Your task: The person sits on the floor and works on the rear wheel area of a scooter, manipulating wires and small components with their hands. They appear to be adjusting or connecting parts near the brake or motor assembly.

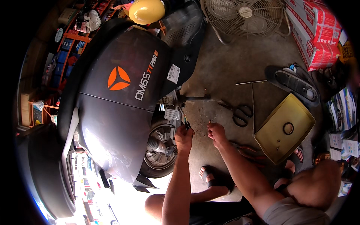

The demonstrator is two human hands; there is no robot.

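Observation:
A dark grey electric scooter [112, 90] stands at the left, its spoked wheel [159, 150] and a grey foot peg [172, 114] near my hands. My left hand [183, 138] is closed beside the wheel around the end of some thin wires [185, 119] that hang from the scooter; a dark piece shows at its fingertips. A short way to the right, my right hand [216, 133] is held in a pinch. A tiny tip shows above its fingers, too small to name. Beyond it on the floor lie black-handled scissors [242, 114].
A yellow tray [272, 140] holding a black ring [288, 128] lies at the right, beside a thin metal T-bar [252, 101]. Pliers [245, 148] lie under my right forearm. Farther off are a floor fan [245, 22], red-white boxes [318, 33] and a dark scooter part [294, 84].

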